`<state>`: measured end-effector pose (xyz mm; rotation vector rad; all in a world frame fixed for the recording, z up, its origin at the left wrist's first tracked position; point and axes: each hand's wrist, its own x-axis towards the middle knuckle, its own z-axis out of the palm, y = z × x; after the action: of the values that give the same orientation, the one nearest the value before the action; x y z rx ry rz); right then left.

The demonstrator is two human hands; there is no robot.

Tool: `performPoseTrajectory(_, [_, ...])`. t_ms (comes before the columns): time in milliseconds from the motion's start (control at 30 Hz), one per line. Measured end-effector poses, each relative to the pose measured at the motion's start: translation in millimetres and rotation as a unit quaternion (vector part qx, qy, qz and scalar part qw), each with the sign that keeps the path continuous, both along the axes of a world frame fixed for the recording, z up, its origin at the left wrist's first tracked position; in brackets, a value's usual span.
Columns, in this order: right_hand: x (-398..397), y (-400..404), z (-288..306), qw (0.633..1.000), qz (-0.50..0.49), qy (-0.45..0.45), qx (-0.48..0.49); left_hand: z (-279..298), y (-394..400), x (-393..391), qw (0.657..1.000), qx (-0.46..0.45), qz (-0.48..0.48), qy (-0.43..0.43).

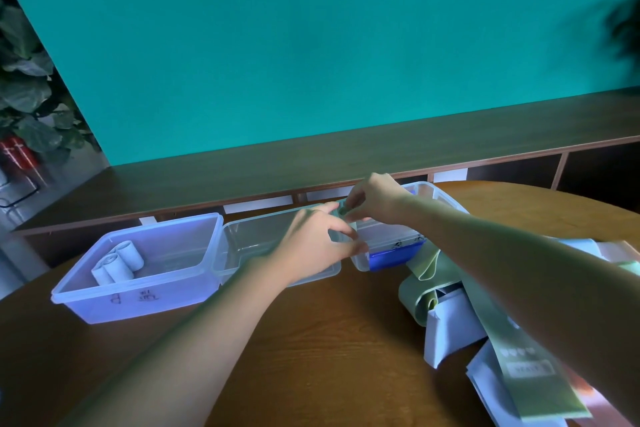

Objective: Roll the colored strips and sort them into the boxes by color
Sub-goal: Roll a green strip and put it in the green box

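Both hands meet above the middle of the row of boxes. The right hand [375, 201] has its fingers curled and pinches the small rolled end of a green strip [344, 210] between thumb and fingertips. The left hand [317, 246] is half open, its fingers spread; its fingertips touch the same strip just below the roll, and the thumb presses near the edge of the box under it. The strip looks pale and partly see-through here, so how far it is already rolled I cannot tell.

Under the hands stands the middle box [242, 236], of clear plastic; the part of it that shows has nothing in it. To its left, touching it, is the left box [138, 302], with a bluish tint and dark handwriting on the front wall. Three pale rolled strips [117, 263] lie in its near left corner, close together. To the right is the right box [391, 246], clear, with something deep blue [394, 256] at the bottom; its shape is not clear.

All boxes stand on a round wooden table [311, 340]. At the right, under the right forearm, lies a pile of loose strips [485, 340]: light green ones, one with printed marks, and white or pale lilac ones, some folded.
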<state>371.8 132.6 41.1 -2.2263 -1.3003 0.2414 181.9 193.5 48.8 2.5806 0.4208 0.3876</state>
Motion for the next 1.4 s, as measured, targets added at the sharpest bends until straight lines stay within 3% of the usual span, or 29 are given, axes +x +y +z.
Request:
performPoseTrajectory(1000, [2, -32, 21, 0.997, -0.044, 0.065, -0.004, 5, -6, -10, 0.999, 0.028, 0.023, -0.026])
performPoseTrajectory(1267, [-19, -84, 65, 0.991, -0.057, 0.107, 0.049, 11, -39, -21, 0.990, 0.042, 0.030, -0.129])
performPoseTrajectory(1400, [-33, -122, 72, 0.995, -0.064, 0.061, 0.039, 4, -69, -23, 0.985, 0.040, 0.016, -0.165])
